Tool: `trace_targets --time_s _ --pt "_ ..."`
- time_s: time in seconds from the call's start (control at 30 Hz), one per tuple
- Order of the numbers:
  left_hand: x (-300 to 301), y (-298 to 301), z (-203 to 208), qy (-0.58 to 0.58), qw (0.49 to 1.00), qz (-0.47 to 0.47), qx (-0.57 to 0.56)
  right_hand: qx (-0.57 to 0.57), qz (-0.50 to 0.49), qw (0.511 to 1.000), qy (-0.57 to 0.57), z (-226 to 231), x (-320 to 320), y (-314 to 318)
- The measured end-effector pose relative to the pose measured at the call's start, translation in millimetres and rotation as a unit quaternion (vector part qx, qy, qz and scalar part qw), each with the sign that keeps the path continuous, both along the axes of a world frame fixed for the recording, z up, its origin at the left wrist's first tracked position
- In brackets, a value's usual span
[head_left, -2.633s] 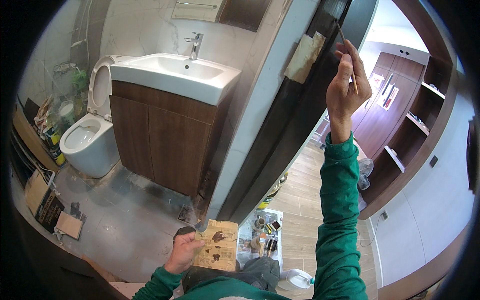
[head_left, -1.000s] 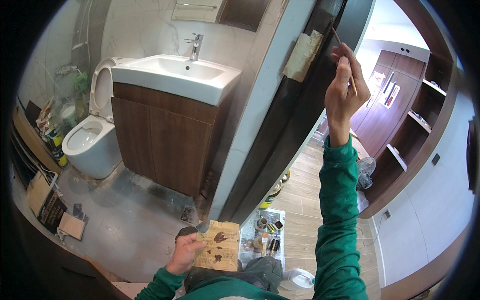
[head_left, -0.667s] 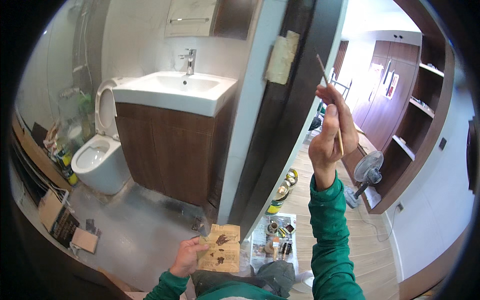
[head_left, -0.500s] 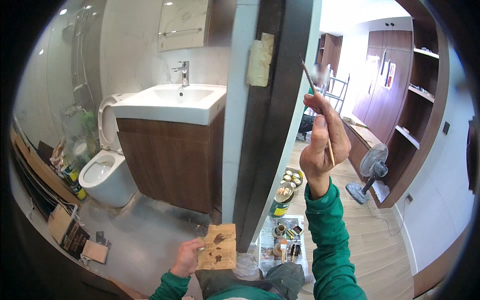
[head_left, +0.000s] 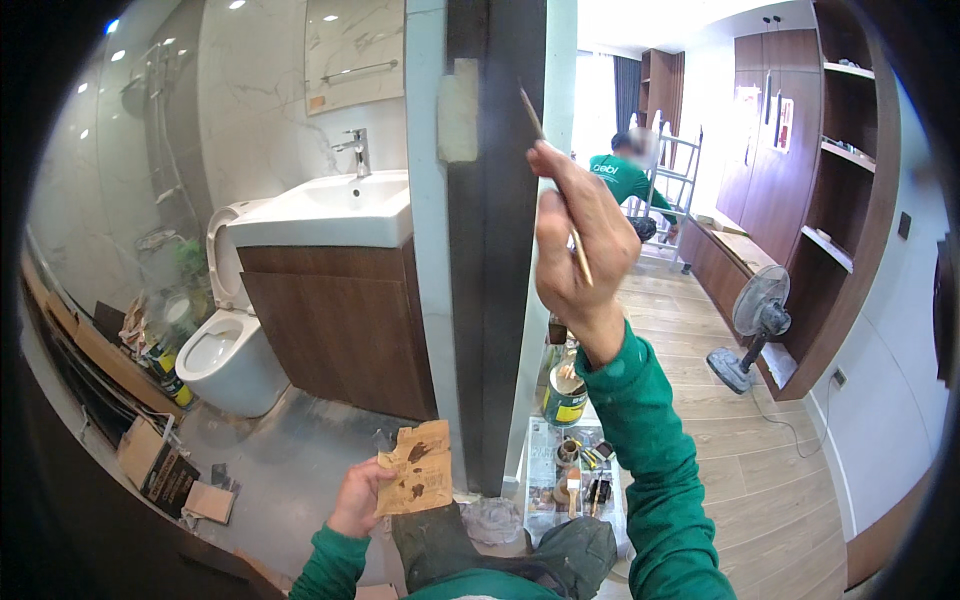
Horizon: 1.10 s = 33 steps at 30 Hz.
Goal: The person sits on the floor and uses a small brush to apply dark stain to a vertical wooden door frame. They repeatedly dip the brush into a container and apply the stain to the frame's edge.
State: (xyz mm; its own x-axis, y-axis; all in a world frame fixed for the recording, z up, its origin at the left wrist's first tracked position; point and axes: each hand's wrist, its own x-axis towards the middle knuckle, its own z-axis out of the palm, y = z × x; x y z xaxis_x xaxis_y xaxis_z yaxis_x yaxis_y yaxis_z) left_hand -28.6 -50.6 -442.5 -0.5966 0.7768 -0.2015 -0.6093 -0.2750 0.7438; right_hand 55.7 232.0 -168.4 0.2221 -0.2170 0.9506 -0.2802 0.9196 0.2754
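Raised in front of the dark door frame (head_left: 490, 300), my right hand (head_left: 590, 235) pinches a thin paintbrush (head_left: 532, 115). The brush slants up to the left, its tip at or close to the frame; whether it touches I cannot tell. Low on the left, my left hand (head_left: 358, 497) holds a piece of brown paper or card (head_left: 422, 468) with dark paint blotches on it. Pale tape or a plate (head_left: 459, 110) sits on the frame left of the brush tip. On newspaper (head_left: 541, 470) by the frame's foot lie a flat brush (head_left: 573, 490) and small pots.
A paint can (head_left: 566, 400) stands behind the newspaper. Left of the frame are a washbasin (head_left: 330, 208), a toilet (head_left: 235, 370) and stacked boards. On the right stands a fan (head_left: 755, 325); farther back, a person in green (head_left: 622, 178) is by a metal ladder (head_left: 678, 190).
My view has shifted, bringing the co-worker into sight. My right hand and brush now appear farther left, over the door frame. Both hands keep their hold.
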Motion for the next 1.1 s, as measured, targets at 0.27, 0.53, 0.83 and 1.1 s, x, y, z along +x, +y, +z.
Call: trace_targets --time_s 0.27,0.53,0.83,1.1 --pt "1 -5 1 -0.004 0.999 0.027 0.030 0.016 -0.035 0.997 0.069 51 -58 0" --pt "-1 -12 -1 -0.015 0.998 0.038 0.039 -0.005 -0.068 0.993 0.098 72 -83 -4" --pt "-1 -13 -2 -0.013 0.998 0.046 0.032 -0.023 -0.075 0.989 0.125 76 -89 -3" --pt "-5 -10 -9 -0.011 0.999 0.042 0.027 -0.027 -0.077 0.988 0.129 80 -92 -2"
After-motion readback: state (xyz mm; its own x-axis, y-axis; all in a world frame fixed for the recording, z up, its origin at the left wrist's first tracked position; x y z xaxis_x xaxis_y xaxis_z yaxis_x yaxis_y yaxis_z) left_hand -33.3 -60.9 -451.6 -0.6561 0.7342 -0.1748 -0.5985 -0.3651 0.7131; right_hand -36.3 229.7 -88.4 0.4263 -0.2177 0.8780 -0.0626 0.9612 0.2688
